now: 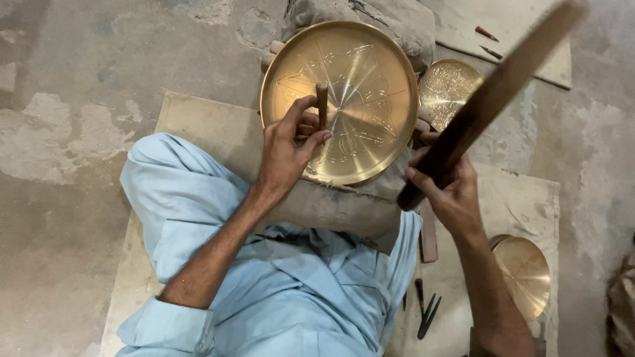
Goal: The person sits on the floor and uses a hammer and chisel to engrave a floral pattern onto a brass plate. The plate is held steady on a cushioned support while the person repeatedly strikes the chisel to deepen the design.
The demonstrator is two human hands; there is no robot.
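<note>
A: What is the person holding over the large brass plate [370,73]?

B: The left hand [286,149] is pinching a short wooden-handled punch [322,102] between thumb and fingers, keeping it upright with its tip touching the plate's face. The right hand [450,182] is wrapping tight around a long dark wooden beater [489,99], which is slanting up toward the top right corner, blurred at its far end.

A: Where is the plate lying, and is anything in it?

B: It is resting tilted on a grey padded block [344,205] in front of the person's lap in pale blue clothing. It is carrying only faint engraved lines radiating from the centre; the punch is the one thing touching it.

A: How many brass pieces is the view showing?

B: Three. A smaller patterned dish [450,82] is peeking out just beside the plate's right rim, and a plain brass bowl [526,271] is sitting on the mat [516,198] near the right forearm. Both are showing nothing inside.

A: Any other tools?

B: A few dark metal chisels [426,314] are lying on the mat by the knee, and two more small punches [488,41] are lying at the top right.
</note>
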